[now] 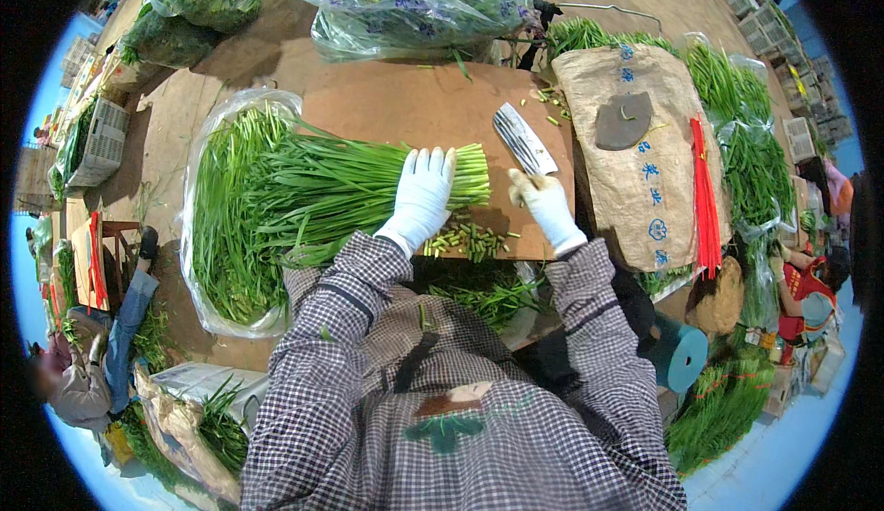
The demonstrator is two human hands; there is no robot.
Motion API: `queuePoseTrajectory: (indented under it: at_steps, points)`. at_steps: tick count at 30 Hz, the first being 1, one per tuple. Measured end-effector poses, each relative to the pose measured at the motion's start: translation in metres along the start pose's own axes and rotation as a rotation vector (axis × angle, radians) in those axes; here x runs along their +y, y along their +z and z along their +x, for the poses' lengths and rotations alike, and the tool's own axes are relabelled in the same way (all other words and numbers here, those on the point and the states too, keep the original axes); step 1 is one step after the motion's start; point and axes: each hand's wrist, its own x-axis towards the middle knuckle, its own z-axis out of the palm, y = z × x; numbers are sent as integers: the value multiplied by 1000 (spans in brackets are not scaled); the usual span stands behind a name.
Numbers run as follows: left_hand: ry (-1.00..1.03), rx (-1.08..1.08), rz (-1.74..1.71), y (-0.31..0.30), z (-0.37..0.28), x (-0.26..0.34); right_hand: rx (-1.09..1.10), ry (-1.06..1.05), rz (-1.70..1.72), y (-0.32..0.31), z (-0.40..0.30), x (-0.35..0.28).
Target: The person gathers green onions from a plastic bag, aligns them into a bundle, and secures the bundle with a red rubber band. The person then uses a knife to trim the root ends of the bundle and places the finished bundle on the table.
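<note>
A thick bundle of garlic chives [331, 172] lies across a brown board [407, 107], its pale cut ends pointing right. My left hand [423, 192], in a white glove, rests over the bundle close to those ends and holds it against the board; its thumb is hidden. To the right, my gloved right hand [549, 208] grips a cleaver [523, 139], whose broad blade points up and left, apart from the chives. The handle is mostly covered by my fingers. Short cut stem pieces [476, 243] are heaped at the board's near edge.
Loose chives lie on clear plastic [188, 255] at left. A printed woven sack [621, 186] at right carries a dark flat piece [623, 121] and red ties [704, 197]. Bagged greens [421, 17] stand beyond the board. People sit at the far left [83, 373] and far right [808, 290].
</note>
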Motion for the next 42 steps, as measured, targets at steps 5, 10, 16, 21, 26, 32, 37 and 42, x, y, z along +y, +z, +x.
queuePoseTrajectory:
  at_steps: [5, 10, 16, 21, 26, 32, 37, 42]
  points:
    - [45, 13, -40, 6, 6, -7, -20, -39, 433, 34, 9, -8]
    - [34, -344, -235, -14, 52, -42, 270, -356, -36, 18, -21, 63]
    - [-3, -441, -483, -28, 77, -72, 153, -660, -330, 95, -69, 67]
    - [-59, -369, -684, -35, 71, -94, 411, -623, -401, 92, -17, 41]
    - [-64, -386, -939, -52, 78, -121, -161, -752, -356, 122, 9, 9]
    - [-29, -157, -408, -43, 64, -78, -577, -183, 227, 103, -77, -3]
    - [-42, 17, 52, 9, 14, -22, 65, -778, -800, 34, -15, -68]
    - [-127, 57, -220, -30, -55, 8, -182, -924, -1345, 77, 75, -74]
